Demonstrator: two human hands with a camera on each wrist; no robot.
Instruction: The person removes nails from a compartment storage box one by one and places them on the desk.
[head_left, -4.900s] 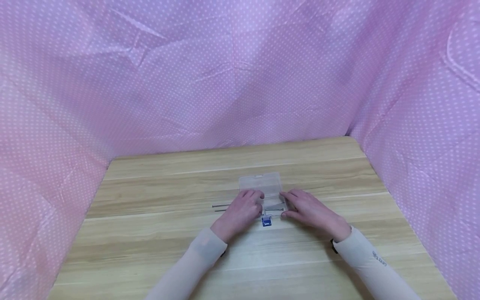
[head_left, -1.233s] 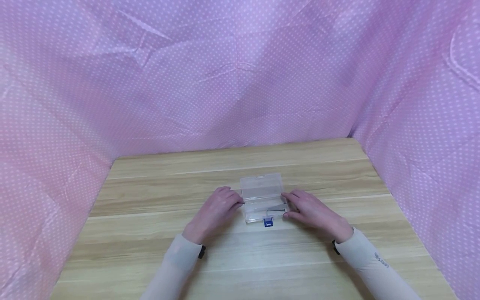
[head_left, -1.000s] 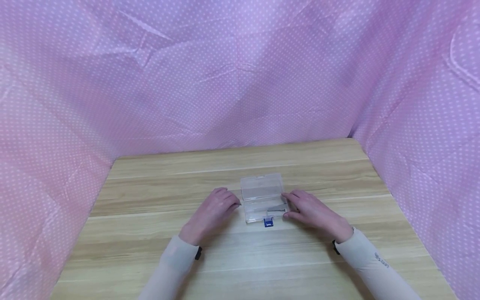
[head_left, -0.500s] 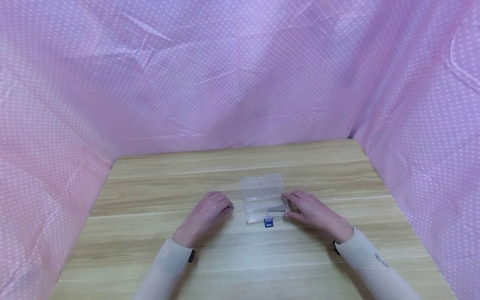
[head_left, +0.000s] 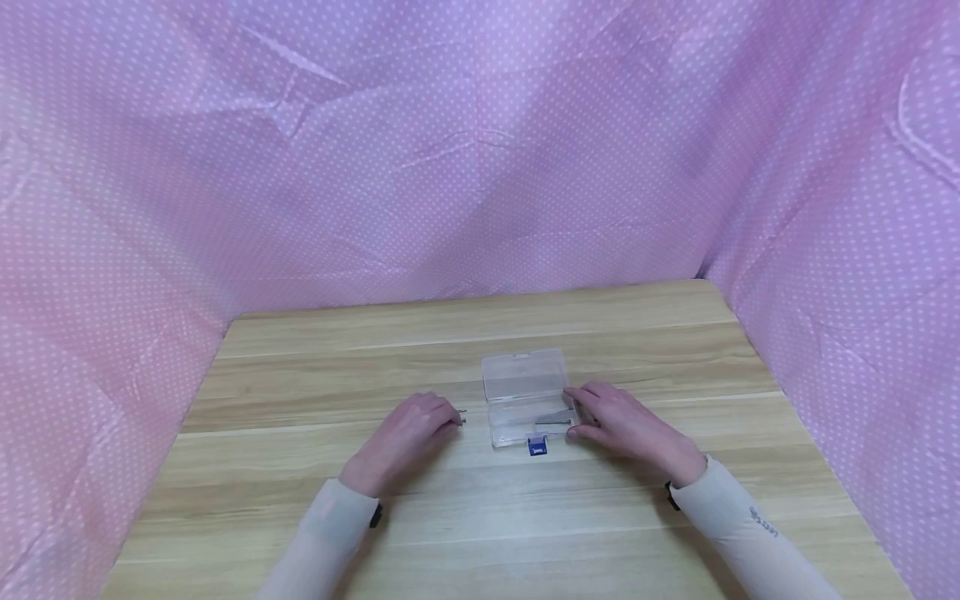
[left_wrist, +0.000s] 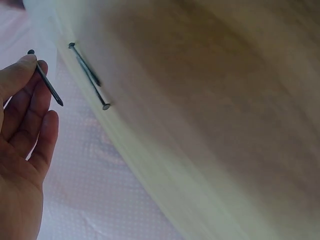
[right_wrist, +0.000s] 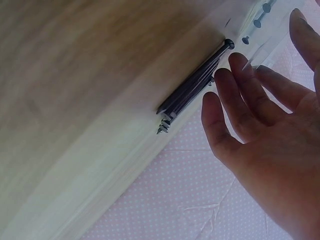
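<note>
In the head view, my left hand is over the table, left of the clear plastic box. Its thumb and finger pinch a dark nail, seen in the left wrist view. Two more nails lie crossed on the wood close by. My right hand holds the right end of the box, index finger at the far corner, thumb at the near one. Inside the box, by the thumb, lies a nail. The right wrist view has a bundle of nails beside the fingertips.
The box's clear lid lies folded back, away from the person. A blue clasp hangs at its front. All stands on a wooden table, with pink dotted cloth hanging behind and at both sides.
My left hand has moved from over the box to the left and a little nearer the person. Nail ends now show past its fingertips. My right hand has stayed at the box.
</note>
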